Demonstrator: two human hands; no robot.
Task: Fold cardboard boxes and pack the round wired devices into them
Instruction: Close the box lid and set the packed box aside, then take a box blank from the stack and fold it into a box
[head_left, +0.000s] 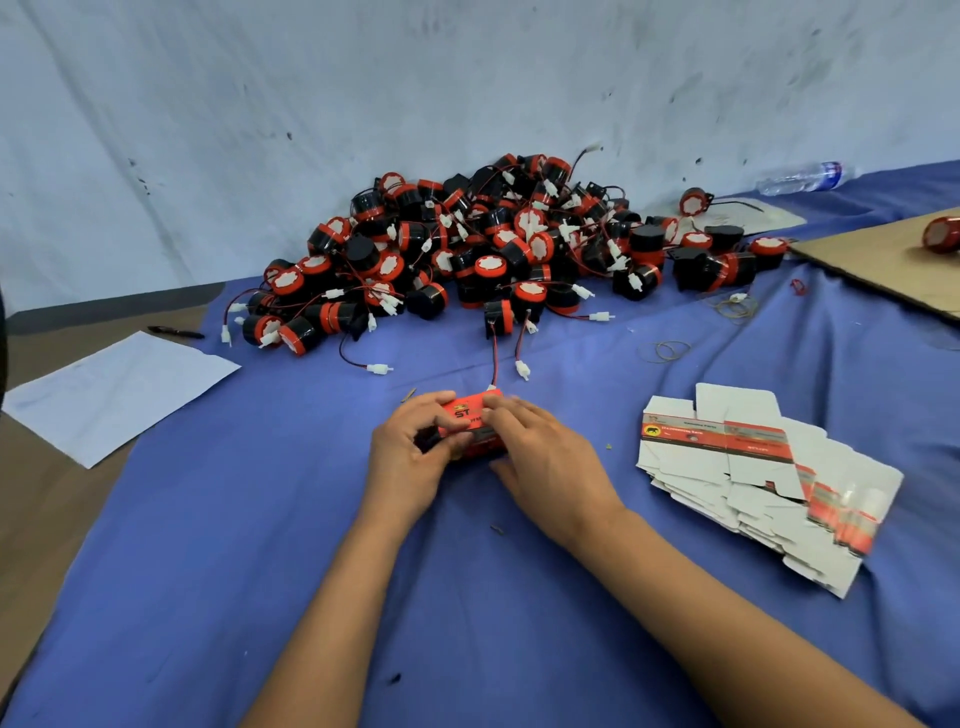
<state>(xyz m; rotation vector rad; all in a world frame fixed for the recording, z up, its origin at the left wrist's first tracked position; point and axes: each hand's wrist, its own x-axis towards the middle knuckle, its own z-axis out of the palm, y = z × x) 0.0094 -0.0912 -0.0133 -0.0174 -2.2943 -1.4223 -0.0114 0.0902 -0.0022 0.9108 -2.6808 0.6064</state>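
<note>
A small red cardboard box with dark print sits on the blue cloth between my hands. My left hand grips its left end, fingers curled over the top and thumb underneath. Curled fingers of my right hand hold its right side. A dark part shows at the box's left opening. Behind the box lies a big pile of round black-and-red wired devices with white connectors. A fanned stack of flat unfolded boxes lies to the right.
White paper and a pen lie at the left. Loose rubber bands sit right of centre. A cardboard sheet with one device and a plastic bottle are at the far right. A stained wall stands behind.
</note>
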